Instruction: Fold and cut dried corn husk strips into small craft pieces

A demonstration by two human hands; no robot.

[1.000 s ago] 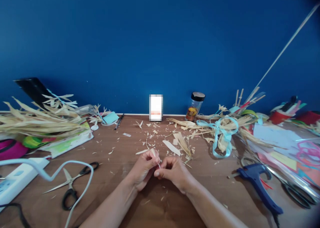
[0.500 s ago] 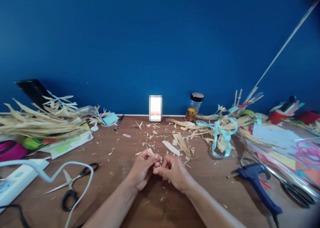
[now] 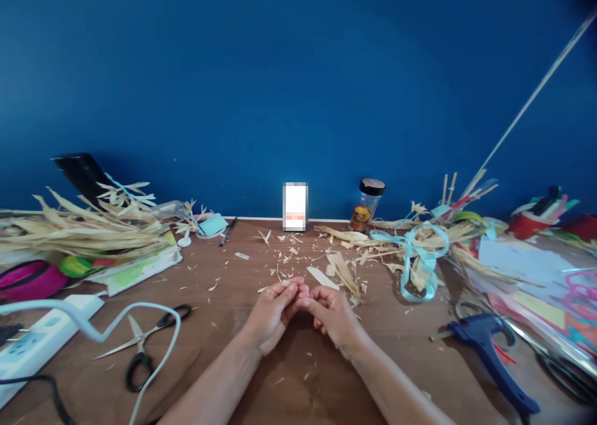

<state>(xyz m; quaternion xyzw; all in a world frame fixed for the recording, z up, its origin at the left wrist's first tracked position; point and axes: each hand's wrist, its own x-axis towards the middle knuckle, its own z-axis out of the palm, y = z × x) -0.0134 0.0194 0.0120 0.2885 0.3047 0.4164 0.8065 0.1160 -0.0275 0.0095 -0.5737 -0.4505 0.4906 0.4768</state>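
Note:
My left hand (image 3: 276,310) is closed in a pinch above the middle of the brown table, and a small pale piece of dried husk (image 3: 286,283) shows at its fingertips. Touching it from the right is my right hand (image 3: 333,316), its thumb and forefinger pressed together. Whatever lies between the right fingertips is too small and covered to make out. Just beyond the hands lie a flat white husk strip (image 3: 321,278) and a bundle of dry husk (image 3: 344,274), among many scattered husk scraps.
Open scissors (image 3: 140,341) and a white power strip (image 3: 44,338) with a looping cable lie left. A blue glue gun (image 3: 494,356) and a second pair of scissors (image 3: 566,372) are right. A lidded jar (image 3: 364,210), light-blue ribbon (image 3: 420,294) and a husk pile (image 3: 88,235) stand farther back.
The whole view has shifted slightly, so table items appear a little right and lower. Both hands stay together in a pinch, with the fingertips slightly repositioned.

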